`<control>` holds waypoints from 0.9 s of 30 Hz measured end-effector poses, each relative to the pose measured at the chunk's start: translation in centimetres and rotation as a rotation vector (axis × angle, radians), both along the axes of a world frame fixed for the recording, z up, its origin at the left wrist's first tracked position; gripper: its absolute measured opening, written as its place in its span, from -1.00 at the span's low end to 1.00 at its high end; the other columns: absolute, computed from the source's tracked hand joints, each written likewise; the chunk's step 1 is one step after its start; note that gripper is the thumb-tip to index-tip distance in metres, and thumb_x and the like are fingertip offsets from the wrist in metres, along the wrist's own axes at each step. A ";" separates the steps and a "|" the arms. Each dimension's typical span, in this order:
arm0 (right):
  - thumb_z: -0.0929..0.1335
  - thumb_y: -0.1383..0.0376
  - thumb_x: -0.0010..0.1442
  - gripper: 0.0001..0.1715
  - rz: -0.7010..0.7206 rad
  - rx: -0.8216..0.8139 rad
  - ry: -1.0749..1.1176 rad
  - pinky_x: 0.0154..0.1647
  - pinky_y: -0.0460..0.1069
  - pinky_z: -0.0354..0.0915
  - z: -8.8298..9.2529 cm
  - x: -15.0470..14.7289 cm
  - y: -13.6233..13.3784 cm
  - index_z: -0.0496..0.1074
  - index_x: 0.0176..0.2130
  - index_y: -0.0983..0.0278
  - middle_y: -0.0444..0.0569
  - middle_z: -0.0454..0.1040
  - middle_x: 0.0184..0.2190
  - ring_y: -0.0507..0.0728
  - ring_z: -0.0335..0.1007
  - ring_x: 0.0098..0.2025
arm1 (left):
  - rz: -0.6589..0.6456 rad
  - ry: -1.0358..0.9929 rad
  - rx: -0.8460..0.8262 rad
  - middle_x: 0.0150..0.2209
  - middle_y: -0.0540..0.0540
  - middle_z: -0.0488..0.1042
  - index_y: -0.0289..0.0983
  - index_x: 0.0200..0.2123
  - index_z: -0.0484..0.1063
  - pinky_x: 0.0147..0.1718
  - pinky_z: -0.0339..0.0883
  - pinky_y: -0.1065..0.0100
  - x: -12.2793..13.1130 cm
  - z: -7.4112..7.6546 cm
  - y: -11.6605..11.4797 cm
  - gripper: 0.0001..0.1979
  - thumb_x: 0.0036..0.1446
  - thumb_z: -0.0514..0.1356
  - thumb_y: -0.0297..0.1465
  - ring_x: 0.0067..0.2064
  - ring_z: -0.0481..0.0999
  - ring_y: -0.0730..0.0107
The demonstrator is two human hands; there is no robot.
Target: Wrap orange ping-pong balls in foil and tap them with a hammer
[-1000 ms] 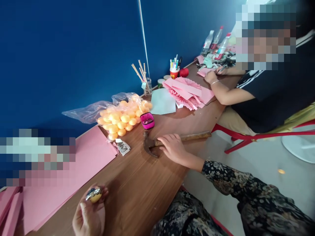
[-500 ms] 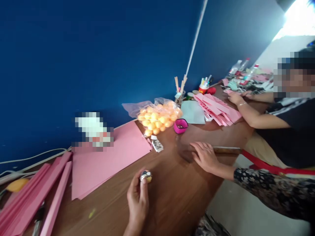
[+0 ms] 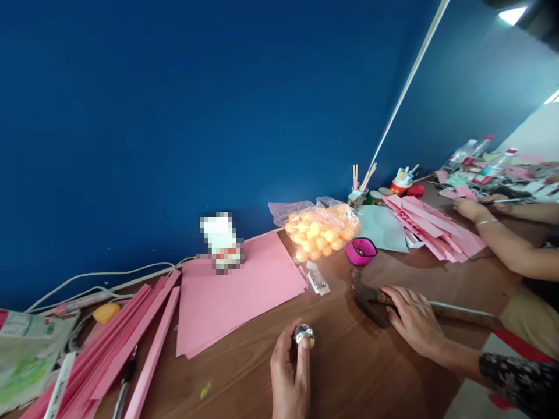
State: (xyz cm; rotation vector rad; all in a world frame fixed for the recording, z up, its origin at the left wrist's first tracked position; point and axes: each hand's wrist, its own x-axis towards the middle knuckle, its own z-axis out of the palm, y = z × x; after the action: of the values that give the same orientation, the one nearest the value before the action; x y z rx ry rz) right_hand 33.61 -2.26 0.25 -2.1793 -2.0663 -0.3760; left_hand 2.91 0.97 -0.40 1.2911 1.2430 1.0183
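Raised over the near part of the brown table [image 3: 244, 372], my left hand [image 3: 290, 372] is closed on a small ball [image 3: 304, 335], shiny silver on top and yellowish below. Thumb and fingers pinch it from both sides. To the right, my right hand [image 3: 413, 320] lies over the wooden handle of a hammer [image 3: 463, 315], thumb on the near side and fingers across it. The dark hammer head [image 3: 367, 299] rests on the table, pointing left. Between the hands and the wall are a small magenta container [image 3: 361, 252] and a packet of silvery bits [image 3: 318, 280].
Pink sheets [image 3: 236, 297] lie left of centre, with folded pink strips [image 3: 113, 343] beyond them. Orange balls fill a clear bag [image 3: 321, 230] by the blue wall. A co-worker's arm [image 3: 515, 238] and a pink paper pile [image 3: 437, 230] are at right.
The view has swung left, so everything sits further right. The hammer's head, blurred before, now shows clearly by my right hand. My left hand keeps the ball.
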 end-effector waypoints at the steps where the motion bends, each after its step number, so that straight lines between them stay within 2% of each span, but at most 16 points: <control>1: 0.21 0.38 0.08 -0.61 0.002 0.002 -0.001 -0.09 0.08 0.14 0.0 0.0 0.0 0.27 -0.05 0.27 0.06 0.40 -0.11 0.20 0.29 -0.09 | -0.009 -0.005 0.007 -0.09 -0.25 0.46 -0.23 -0.10 0.39 -0.04 0.27 0.12 0.1 -0.1 0.0 -0.65 0.05 0.11 -0.23 -0.04 0.42 0.10; 5: 0.20 0.38 0.09 -0.61 0.008 0.020 0.000 -0.08 0.09 0.13 0.0 0.1 0.0 0.27 -0.05 0.26 0.05 0.39 -0.09 0.21 0.28 -0.08 | -0.013 0.000 0.053 -0.11 -0.24 0.47 -0.23 -0.09 0.40 -0.11 0.33 0.17 0.4 0.1 0.0 -0.64 0.05 0.12 -0.23 -0.09 0.45 0.12; 11: 0.21 0.38 0.10 -0.56 0.035 0.089 0.021 -0.15 0.10 0.17 -0.1 0.2 -0.5 0.24 0.01 0.24 0.04 0.43 -0.16 0.22 0.32 -0.13 | 0.020 0.021 0.126 -0.17 -0.20 0.50 -0.24 -0.14 0.43 -0.17 0.37 0.23 0.5 1.4 -0.4 -0.66 0.05 0.11 -0.21 -0.14 0.47 0.18; 15: 0.20 0.39 0.10 -0.61 0.089 0.108 0.015 -0.20 0.12 0.20 0.0 0.4 -0.2 0.29 -0.05 0.23 0.05 0.43 -0.17 0.23 0.33 -0.18 | 0.049 -0.005 0.135 -0.19 -0.20 0.51 -0.25 -0.17 0.45 -0.23 0.40 0.27 0.7 1.7 -0.7 -0.65 0.03 0.12 -0.18 -0.17 0.49 0.20; 18: 0.20 0.47 0.05 -0.58 0.180 0.051 0.032 -0.25 0.08 0.23 0.4 0.5 0.8 0.30 -0.07 0.26 0.07 0.42 -0.21 0.22 0.33 -0.22 | 0.076 0.005 0.153 -0.21 -0.19 0.52 -0.25 -0.17 0.45 -0.25 0.41 0.27 0.9 1.7 -1.0 -0.65 0.05 0.10 -0.17 -0.22 0.50 0.24; 21: 0.20 0.55 -0.04 -0.53 0.270 -0.045 0.056 -0.26 0.02 0.25 0.9 0.4 2.1 0.32 -0.10 0.33 0.10 0.40 -0.25 0.20 0.33 -0.24 | 0.108 0.048 0.183 -0.21 -0.19 0.51 -0.26 -0.18 0.45 -0.22 0.38 0.26 1.1 1.6 -1.2 -0.66 0.06 0.09 -0.19 -0.19 0.49 0.23; 27: 0.21 0.52 -0.08 -0.64 0.330 -0.175 0.101 -0.29 0.02 0.25 1.2 0.9 3.3 0.33 -0.23 0.30 0.07 0.38 -0.32 0.20 0.35 -0.26 | 0.104 0.074 0.194 -0.23 -0.19 0.50 -0.28 -0.17 0.42 -0.23 0.37 0.25 1.1 1.6 -1.4 -0.67 0.09 0.05 -0.21 -0.22 0.48 0.24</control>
State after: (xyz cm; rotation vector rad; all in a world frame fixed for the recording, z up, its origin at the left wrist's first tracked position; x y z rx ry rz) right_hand 34.49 1.04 1.47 -1.8439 -2.4223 -0.0515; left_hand 3.98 -0.47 1.19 1.4353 1.3036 1.1993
